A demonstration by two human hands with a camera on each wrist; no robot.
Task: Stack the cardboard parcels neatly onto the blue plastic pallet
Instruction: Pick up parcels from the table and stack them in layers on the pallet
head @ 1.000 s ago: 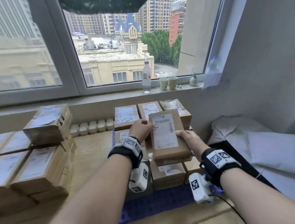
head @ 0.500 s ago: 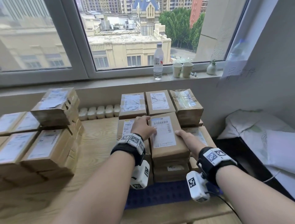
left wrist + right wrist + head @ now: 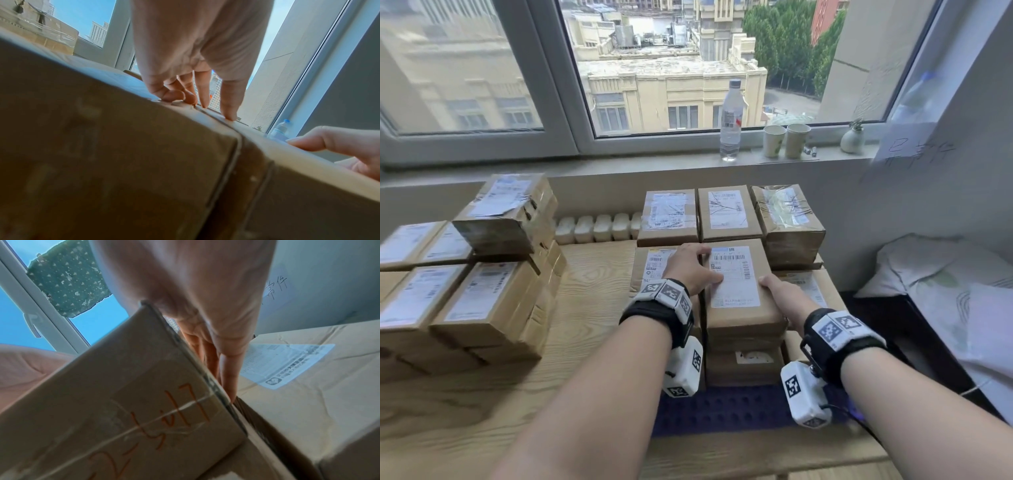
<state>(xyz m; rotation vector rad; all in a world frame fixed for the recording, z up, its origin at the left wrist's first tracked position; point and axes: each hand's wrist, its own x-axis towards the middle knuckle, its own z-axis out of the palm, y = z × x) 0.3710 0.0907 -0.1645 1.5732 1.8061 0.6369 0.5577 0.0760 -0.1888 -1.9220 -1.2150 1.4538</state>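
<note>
The left hand (image 3: 690,265) lies on the upper left part of the top parcel (image 3: 739,284), fingers bent over its far left corner and fingertips (image 3: 228,113) pressing the cardboard. The right hand (image 3: 780,291) holds the parcel's right side, thumb on the top face and fingers (image 3: 228,374) straight down in the gap beside the neighbouring parcel (image 3: 308,378). Both hands thus clamp the parcel from either side. It sits at frame centre atop the middle stack on the blue plastic pallet (image 3: 722,407), long axis running away from the viewer, both hands equally near. Judgement: the coming move turns on squaring it with the parcels beneath. Against the frame one second earlier, the parcel has come down from a raised, tilted carry to lie flat on the stack. Unstacked parcels (image 3: 482,301) wait on the wooden table (image 3: 592,308) at left.
</note>
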